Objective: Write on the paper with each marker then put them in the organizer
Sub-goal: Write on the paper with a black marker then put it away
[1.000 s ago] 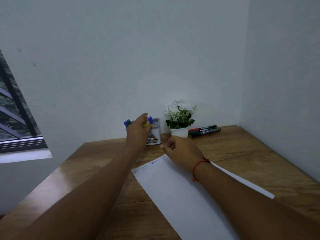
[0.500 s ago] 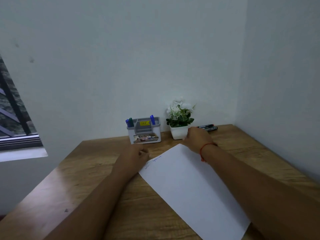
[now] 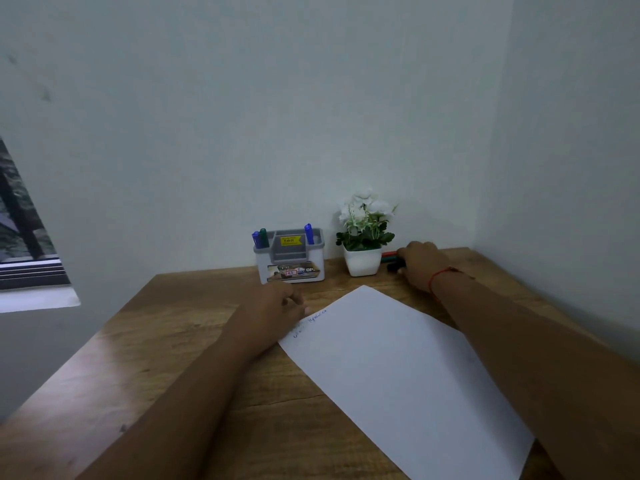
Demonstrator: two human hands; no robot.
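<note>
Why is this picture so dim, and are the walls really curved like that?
Head view: dim, flat light, a pale sheen on the desk near the window; the wide-angle lens bows the wall corner; the writing on the paper is too soft to read.

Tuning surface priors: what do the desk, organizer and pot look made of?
Desk: wood or wood-look laminate, matte; brown grain and a soft window sheen. Organizer: likely moulded plastic, grey over white, smooth, with stickers. Pot: smooth white, plastic or ceramic; cannot tell.

Organizer stands left of plant, behind paper.
</note>
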